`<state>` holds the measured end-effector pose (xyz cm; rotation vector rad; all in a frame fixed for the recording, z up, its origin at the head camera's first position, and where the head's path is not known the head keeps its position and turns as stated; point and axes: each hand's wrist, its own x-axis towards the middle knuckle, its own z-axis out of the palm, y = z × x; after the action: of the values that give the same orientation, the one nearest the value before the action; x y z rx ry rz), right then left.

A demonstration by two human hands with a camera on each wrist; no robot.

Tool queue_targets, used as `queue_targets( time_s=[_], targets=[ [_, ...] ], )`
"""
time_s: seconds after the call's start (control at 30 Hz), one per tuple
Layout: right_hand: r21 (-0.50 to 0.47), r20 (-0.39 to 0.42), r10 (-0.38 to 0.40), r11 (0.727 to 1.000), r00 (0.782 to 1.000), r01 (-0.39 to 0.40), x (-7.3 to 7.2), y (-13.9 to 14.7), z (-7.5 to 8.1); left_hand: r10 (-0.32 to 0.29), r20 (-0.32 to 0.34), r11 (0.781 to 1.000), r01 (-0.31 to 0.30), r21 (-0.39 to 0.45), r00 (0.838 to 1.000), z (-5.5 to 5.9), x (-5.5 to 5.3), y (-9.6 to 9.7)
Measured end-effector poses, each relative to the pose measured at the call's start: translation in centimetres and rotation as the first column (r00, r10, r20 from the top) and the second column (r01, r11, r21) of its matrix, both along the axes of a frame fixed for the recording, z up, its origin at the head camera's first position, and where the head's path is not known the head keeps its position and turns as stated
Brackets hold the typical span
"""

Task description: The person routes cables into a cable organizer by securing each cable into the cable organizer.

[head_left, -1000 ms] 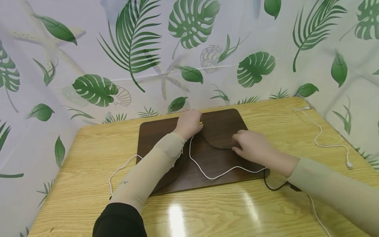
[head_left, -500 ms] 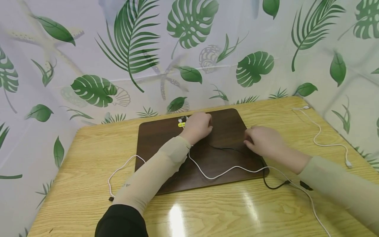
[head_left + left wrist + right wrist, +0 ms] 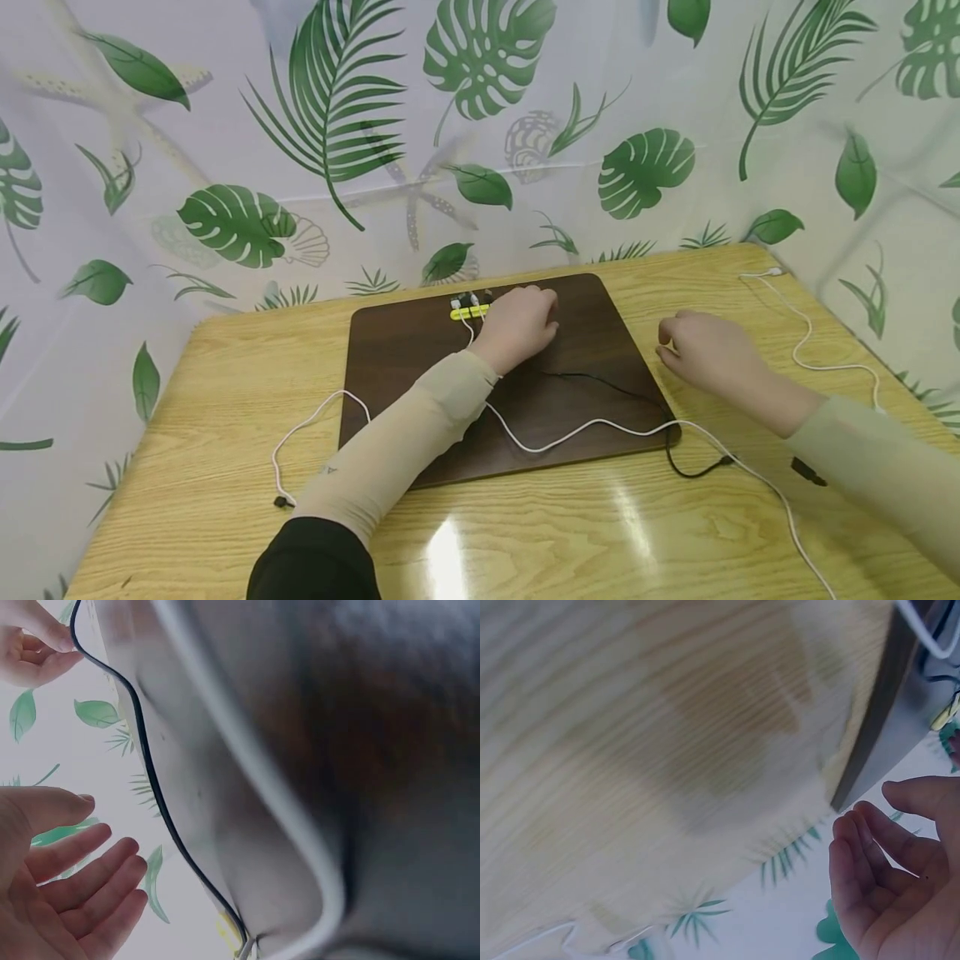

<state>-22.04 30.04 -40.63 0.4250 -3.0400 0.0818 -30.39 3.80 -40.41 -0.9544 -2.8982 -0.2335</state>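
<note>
A yellow cable clip strip [image 3: 470, 312] lies near the far edge of the dark brown board [image 3: 405, 350], with several cable ends at it. My left hand [image 3: 517, 327] hovers over the board just right of the strip, hiding its right end. In the left wrist view its fingers [image 3: 97, 896] are relaxed, with nothing between them. A black cable [image 3: 150, 769] runs down to the strip there, and a white cable [image 3: 536, 451] crosses the board. My right hand [image 3: 708, 354] is past the board's right edge, loosely curled and holding nothing; the right wrist view shows thumb and fingers [image 3: 847, 862] apart.
Another white cable [image 3: 810, 333] lies along the right side of the wooden table [image 3: 247, 358]. On the left, a white cable [image 3: 281, 442] ends at a small black piece [image 3: 282, 502]. A leaf-print curtain [image 3: 555, 200] hangs behind the table.
My left hand has moved right off the yellow strip, uncovering it and the cable ends. My right hand has moved right, away from the black cable and off the board.
</note>
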Motion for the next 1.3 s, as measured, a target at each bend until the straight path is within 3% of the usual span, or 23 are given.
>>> queue_targets(
  time_s=[0.7, 1.1, 1.3],
  targets=[
    [0.022, 0.048, -0.150, 0.989, 0.988, 0.149, 0.5, 7.0, -0.1, -0.092, 0.015, 0.995, 0.093, -0.036, 0.996, 0.0, 1.9, 1.9],
    [0.019, 0.085, -0.256, 0.967, 0.963, 0.255, 1.3, 10.6, 0.7, -0.132, 0.023, 0.988, 0.133, -0.075, 0.991, 0.0, 2.8, 2.7],
    [0.012, 0.118, -0.314, 0.949, 0.942, 0.315, 1.6, 12.2, 0.8, -0.169, 0.020, 0.976, 0.170, -0.132, 0.985, 0.2, 3.5, 3.1]
  ],
)
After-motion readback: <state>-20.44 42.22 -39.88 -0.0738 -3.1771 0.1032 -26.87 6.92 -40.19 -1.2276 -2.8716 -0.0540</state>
